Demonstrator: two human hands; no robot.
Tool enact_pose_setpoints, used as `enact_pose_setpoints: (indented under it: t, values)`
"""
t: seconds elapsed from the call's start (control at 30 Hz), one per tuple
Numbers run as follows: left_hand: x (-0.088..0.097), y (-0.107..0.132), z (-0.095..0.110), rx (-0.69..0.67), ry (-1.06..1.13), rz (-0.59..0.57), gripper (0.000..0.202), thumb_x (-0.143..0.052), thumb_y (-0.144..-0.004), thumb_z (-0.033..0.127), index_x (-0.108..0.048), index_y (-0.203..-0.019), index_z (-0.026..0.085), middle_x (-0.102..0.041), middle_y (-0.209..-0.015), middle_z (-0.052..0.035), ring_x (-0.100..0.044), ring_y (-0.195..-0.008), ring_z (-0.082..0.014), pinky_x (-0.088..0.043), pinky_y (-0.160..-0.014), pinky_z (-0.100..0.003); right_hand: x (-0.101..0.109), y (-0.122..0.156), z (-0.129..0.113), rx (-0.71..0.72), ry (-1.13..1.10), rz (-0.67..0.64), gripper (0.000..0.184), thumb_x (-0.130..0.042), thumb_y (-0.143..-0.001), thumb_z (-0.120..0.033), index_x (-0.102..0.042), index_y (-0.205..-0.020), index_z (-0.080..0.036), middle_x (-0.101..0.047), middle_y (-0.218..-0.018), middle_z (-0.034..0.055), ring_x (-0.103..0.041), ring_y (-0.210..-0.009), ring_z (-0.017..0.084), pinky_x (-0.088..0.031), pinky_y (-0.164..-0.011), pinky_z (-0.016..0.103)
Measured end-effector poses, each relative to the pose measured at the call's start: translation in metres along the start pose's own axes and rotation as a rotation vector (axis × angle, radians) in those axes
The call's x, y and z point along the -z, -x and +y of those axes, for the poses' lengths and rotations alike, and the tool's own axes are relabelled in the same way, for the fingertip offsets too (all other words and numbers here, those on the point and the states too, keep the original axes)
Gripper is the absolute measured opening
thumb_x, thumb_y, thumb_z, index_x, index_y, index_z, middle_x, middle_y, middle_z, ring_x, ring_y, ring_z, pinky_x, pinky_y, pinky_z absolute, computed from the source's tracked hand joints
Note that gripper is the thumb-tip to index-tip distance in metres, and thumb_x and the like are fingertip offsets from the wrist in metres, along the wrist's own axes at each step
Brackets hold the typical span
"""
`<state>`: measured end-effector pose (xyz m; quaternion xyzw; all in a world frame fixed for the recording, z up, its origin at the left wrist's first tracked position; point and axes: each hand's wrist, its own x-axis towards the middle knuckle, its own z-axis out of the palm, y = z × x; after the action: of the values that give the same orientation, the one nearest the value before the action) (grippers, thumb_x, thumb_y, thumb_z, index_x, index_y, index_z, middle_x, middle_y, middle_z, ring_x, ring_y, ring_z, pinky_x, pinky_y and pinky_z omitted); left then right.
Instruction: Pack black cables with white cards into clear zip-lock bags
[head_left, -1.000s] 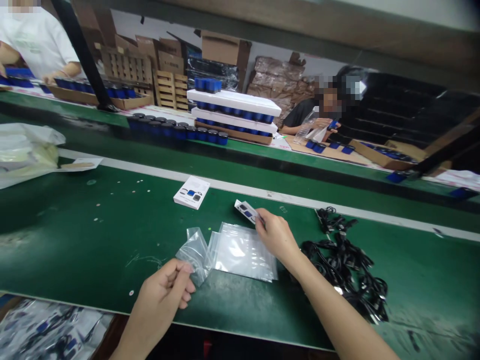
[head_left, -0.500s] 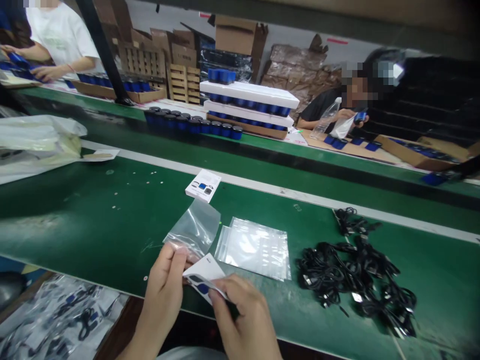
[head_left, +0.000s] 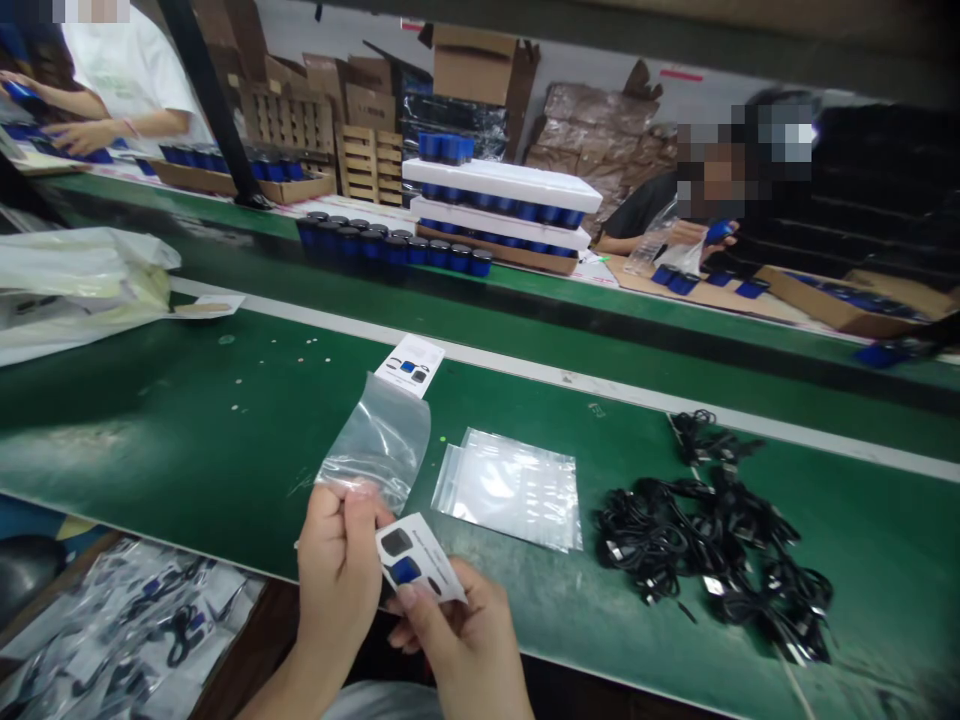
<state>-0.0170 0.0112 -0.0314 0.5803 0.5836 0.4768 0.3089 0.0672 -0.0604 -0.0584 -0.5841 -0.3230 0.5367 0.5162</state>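
Note:
My left hand [head_left: 341, 545] is closed on the mouth end of a clear plastic bag [head_left: 381, 435], which sticks up and away from me. Between thumb and fingers, my right hand [head_left: 469, 625] grips a small printed leaflet [head_left: 416, 562] with pictures of black and blue devices. The leaflet's near left edge is close to my left fingers and the bag; whether it touches them I cannot tell. Right of the hands lies a pile of flat clear zip bags [head_left: 517, 490]. Beyond the bag, a stack of the same leaflets [head_left: 411, 364] rests on the green bench.
Bundled black cables [head_left: 712, 540] lie on the right of the green bench [head_left: 187, 430]. A large plastic sack [head_left: 82, 290] is at left. Below it, a box holds packed bags [head_left: 135, 630]. Across the bench stand rows of blue devices [head_left: 394, 245]; two people work there.
The leaflet in my right hand has turned so its printed face shows more fully. My left hand and the bag have shifted slightly left, the bag now overlapping the leaflet stack's lower edge.

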Motion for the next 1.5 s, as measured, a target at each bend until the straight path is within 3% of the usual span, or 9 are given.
enact_pose_setpoints:
  t: [0.2,0.43,0.57,0.7,0.83,1.03,1.17,1.33,1.5]
  values:
    - [-0.001,0.000,-0.006,-0.099,-0.045,-0.001,0.026,-0.040,-0.088,0.032,-0.045,-0.064,0.023,-0.050,-0.051,0.0065,-0.050,-0.046,-0.0113,-0.042,-0.047,-0.021,0.007,0.002,-0.005,0.406,0.412,0.219,0.023,-0.056,-0.079,-0.024,-0.055,-0.056,-0.019,-0.055,-0.055,-0.0016,-0.054,-0.053,0.013,-0.039,-0.051,0.022]
    - [-0.002,0.000,-0.007,-0.147,-0.124,0.055,0.018,-0.045,-0.085,0.031,-0.046,-0.070,0.023,-0.051,-0.057,0.0053,-0.052,-0.051,-0.0126,-0.041,-0.050,-0.021,0.005,0.004,-0.008,0.028,-0.094,0.044,0.036,-0.067,-0.072,-0.050,-0.065,-0.075,-0.014,-0.063,-0.058,0.0016,-0.062,-0.054,0.014,-0.049,-0.050,0.022]
    - [-0.004,0.002,-0.012,-0.164,-0.132,0.024,0.017,-0.046,-0.087,0.030,-0.046,-0.071,0.023,-0.050,-0.053,0.0068,-0.051,-0.046,-0.0115,-0.041,-0.045,-0.020,0.008,0.002,-0.008,0.001,0.005,0.043,0.028,-0.066,-0.075,-0.042,-0.063,-0.070,-0.014,-0.059,-0.052,-0.0002,-0.057,-0.044,0.012,-0.046,-0.044,0.021]
    - [-0.002,0.000,-0.015,-0.196,-0.134,-0.040,0.019,-0.045,-0.088,0.027,-0.045,-0.069,0.023,-0.051,-0.049,0.0077,-0.051,-0.041,-0.0101,-0.041,-0.042,-0.018,0.017,0.004,-0.007,0.397,0.388,0.173,0.025,-0.053,-0.085,-0.024,-0.059,-0.062,-0.017,-0.055,-0.053,0.0001,-0.055,-0.047,0.012,-0.042,-0.045,0.022]
    - [0.000,0.000,-0.012,-0.260,-0.162,-0.075,0.024,-0.046,-0.088,0.026,-0.045,-0.065,0.023,-0.053,-0.047,0.0073,-0.053,-0.041,-0.0095,-0.042,-0.046,-0.018,0.027,0.009,-0.009,0.894,0.622,0.353,0.016,-0.052,-0.084,-0.007,-0.063,-0.088,-0.017,-0.059,-0.063,0.0016,-0.056,-0.053,0.012,-0.043,-0.051,0.022]
    - [-0.001,0.010,-0.005,-0.429,-0.171,-0.213,0.019,-0.049,-0.085,0.019,-0.048,-0.066,0.022,-0.053,-0.048,0.0087,-0.051,-0.038,-0.0074,-0.040,-0.040,-0.014,0.031,0.008,-0.010,1.119,0.834,0.419,0.020,-0.052,-0.084,-0.005,-0.061,-0.100,-0.012,-0.063,-0.069,0.0054,-0.057,-0.058,0.014,-0.044,-0.053,0.023]
    - [-0.003,0.016,-0.004,-0.535,-0.211,-0.207,0.019,-0.046,-0.086,0.016,-0.049,-0.069,0.021,-0.056,-0.050,0.0070,-0.054,-0.041,-0.0080,-0.041,-0.043,-0.015,0.035,0.008,-0.008,1.066,1.032,0.403,0.018,-0.043,-0.091,-0.013,-0.061,-0.093,-0.013,-0.058,-0.060,0.0030,-0.054,-0.050,0.016,-0.039,-0.048,0.026]
    - [-0.009,0.026,-0.007,-0.686,-0.265,-0.266,0.028,-0.044,-0.089,0.020,-0.053,-0.063,0.021,-0.053,-0.053,0.0038,-0.054,-0.048,-0.0121,-0.041,-0.048,-0.021,0.042,0.011,-0.012,0.750,1.039,0.333,0.020,-0.045,-0.091,-0.020,-0.059,-0.076,-0.020,-0.058,-0.059,-0.0001,-0.057,-0.049,0.015,-0.038,-0.048,0.024]
    - [-0.008,0.029,-0.015,-0.733,-0.361,-0.335,0.020,-0.042,-0.090,0.020,-0.057,-0.077,0.021,-0.051,-0.072,0.0007,-0.056,-0.060,-0.0127,-0.045,-0.052,-0.021,0.051,0.017,-0.036,0.482,0.938,-0.029,0.024,-0.037,-0.091,-0.016,-0.061,-0.095,-0.020,-0.063,-0.080,0.0047,-0.063,-0.067,0.017,-0.044,-0.058,0.023]
